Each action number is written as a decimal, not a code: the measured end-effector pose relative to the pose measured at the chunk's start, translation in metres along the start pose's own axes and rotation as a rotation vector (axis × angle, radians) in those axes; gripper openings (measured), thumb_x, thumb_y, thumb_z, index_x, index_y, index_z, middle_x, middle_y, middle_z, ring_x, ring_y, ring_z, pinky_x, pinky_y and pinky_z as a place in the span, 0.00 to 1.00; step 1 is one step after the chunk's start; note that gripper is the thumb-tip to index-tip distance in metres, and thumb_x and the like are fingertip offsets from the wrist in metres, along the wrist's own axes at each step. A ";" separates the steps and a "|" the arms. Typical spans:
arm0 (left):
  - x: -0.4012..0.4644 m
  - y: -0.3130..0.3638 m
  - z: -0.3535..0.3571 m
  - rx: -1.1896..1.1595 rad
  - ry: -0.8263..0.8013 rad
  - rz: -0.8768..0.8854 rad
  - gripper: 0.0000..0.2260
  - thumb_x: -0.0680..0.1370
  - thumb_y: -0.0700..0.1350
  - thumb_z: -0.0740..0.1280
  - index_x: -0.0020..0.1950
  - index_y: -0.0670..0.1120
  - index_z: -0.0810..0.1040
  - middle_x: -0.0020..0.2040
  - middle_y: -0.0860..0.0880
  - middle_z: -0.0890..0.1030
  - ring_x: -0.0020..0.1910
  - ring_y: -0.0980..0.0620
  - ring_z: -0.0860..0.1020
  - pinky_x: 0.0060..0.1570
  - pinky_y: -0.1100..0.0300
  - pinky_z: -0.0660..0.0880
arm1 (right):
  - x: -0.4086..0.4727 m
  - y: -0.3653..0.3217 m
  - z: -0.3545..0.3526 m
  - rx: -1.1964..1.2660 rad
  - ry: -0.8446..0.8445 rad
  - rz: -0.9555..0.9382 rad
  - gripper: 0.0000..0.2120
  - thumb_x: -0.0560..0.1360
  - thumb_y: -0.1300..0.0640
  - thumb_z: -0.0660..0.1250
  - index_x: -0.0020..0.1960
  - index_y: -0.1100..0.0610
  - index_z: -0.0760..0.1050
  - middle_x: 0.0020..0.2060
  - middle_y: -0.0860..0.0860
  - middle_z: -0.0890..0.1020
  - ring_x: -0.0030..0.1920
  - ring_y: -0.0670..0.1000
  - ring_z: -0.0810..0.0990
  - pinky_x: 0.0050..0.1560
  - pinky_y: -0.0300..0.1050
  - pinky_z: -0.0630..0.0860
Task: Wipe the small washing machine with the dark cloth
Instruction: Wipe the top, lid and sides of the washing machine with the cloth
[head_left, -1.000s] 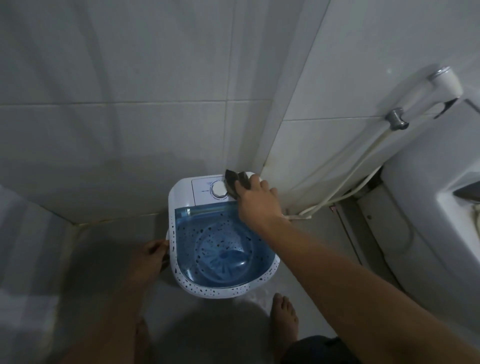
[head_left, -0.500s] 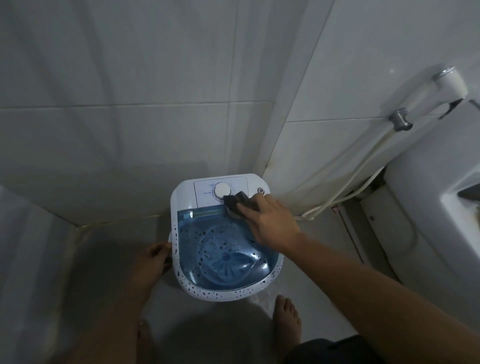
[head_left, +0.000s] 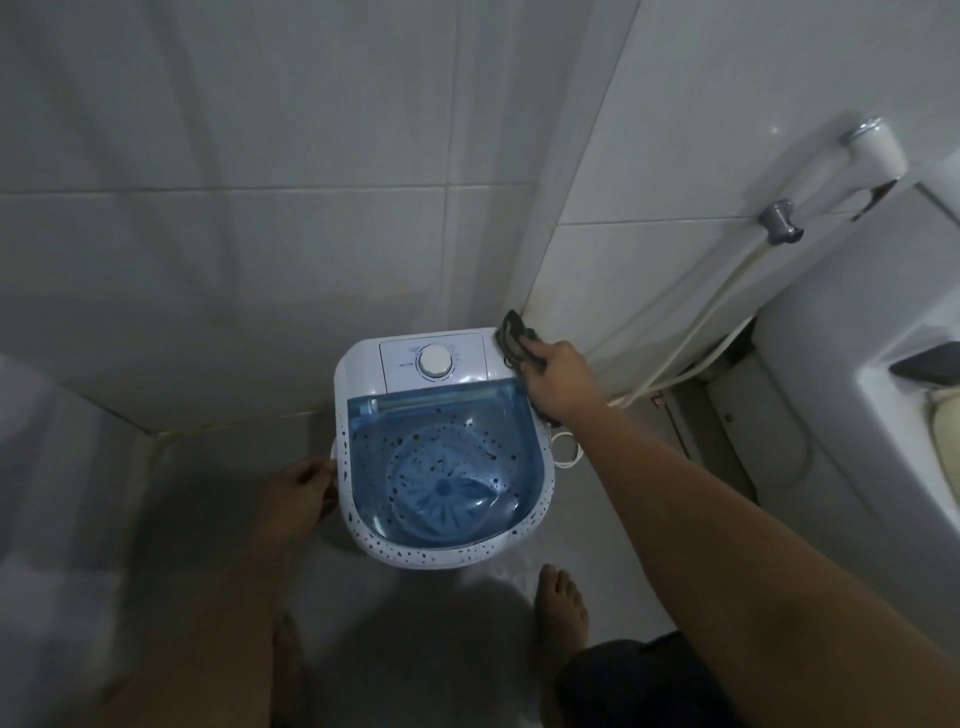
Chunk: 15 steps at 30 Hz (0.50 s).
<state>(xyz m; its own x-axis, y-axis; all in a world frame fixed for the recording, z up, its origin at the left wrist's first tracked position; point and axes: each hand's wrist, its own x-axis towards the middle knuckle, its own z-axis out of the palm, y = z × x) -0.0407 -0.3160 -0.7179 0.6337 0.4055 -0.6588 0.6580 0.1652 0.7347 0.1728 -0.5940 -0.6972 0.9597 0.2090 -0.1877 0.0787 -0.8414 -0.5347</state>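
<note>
L hand (head_left: 304, 491) is gripping the left side of the small washing machine (head_left: 441, 452), which is standing on the floor in the corner. R hand (head_left: 558, 382) is clutching the dark cloth (head_left: 514, 340) w/ closed fingers, pressing it on the back-right corner.

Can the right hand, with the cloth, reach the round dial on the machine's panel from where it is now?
Probably yes. The right hand presses the dark cloth on the panel's back right corner, and the dial lies just beside it on the same flat panel with nothing between.
</note>
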 end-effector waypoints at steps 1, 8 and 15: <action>0.001 0.000 -0.001 0.005 0.009 0.001 0.10 0.81 0.43 0.64 0.58 0.39 0.80 0.52 0.41 0.84 0.51 0.45 0.82 0.52 0.55 0.78 | -0.011 0.006 0.004 0.019 0.016 -0.006 0.21 0.79 0.53 0.63 0.72 0.48 0.75 0.55 0.59 0.81 0.47 0.57 0.83 0.55 0.46 0.80; 0.000 -0.001 0.001 0.011 0.050 0.014 0.10 0.80 0.42 0.64 0.57 0.40 0.82 0.52 0.40 0.84 0.51 0.42 0.83 0.50 0.53 0.80 | -0.100 0.034 0.043 0.270 0.215 0.088 0.20 0.79 0.53 0.63 0.71 0.46 0.75 0.61 0.54 0.78 0.58 0.53 0.79 0.67 0.52 0.75; 0.004 -0.004 0.000 0.061 0.071 0.036 0.10 0.80 0.42 0.64 0.56 0.42 0.83 0.52 0.38 0.85 0.53 0.39 0.83 0.58 0.44 0.79 | -0.209 0.033 0.081 0.473 0.314 0.112 0.23 0.80 0.45 0.62 0.75 0.35 0.66 0.61 0.42 0.69 0.57 0.47 0.77 0.56 0.54 0.81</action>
<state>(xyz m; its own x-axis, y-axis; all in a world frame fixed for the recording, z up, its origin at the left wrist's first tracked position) -0.0408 -0.3149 -0.7231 0.6285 0.4736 -0.6170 0.6599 0.0954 0.7453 -0.0466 -0.6247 -0.7420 0.9950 -0.0870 -0.0492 -0.0875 -0.5201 -0.8496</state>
